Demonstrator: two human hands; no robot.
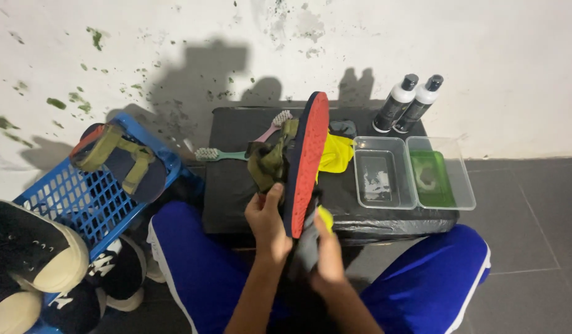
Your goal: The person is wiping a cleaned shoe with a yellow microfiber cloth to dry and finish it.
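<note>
- The sandal (305, 162) stands on edge over the low black table (385, 213), red sole facing right, olive straps (268, 159) bunched on its left side, heel end down between the person's knees.
- The left hand (268, 227) grips the heel end from the strap side, thumb pointing up along the dark edge of the sole, fingers curled round it.
- The right hand (328, 255) is closed round a grey cloth (305, 247) pressed against the lower sole; a bit of yellow shows at the fingertips.
- The sandal looks light, judging by the one-handed hold, with a sole thick enough to keep its shape but probably a little bendy.
- The straps are soft and floppy, poor places to grip; the sole's rim near the heel looks the firmest hold.
- If wet, the rubber may be slippery.
- Nearby: two clear tubs (385, 173), one with green liquid, two bottles (406, 102), two brushes (219, 154), a yellow cloth (335, 154), and a blue basket (91, 198) holding the matching sandal (122, 162).
</note>
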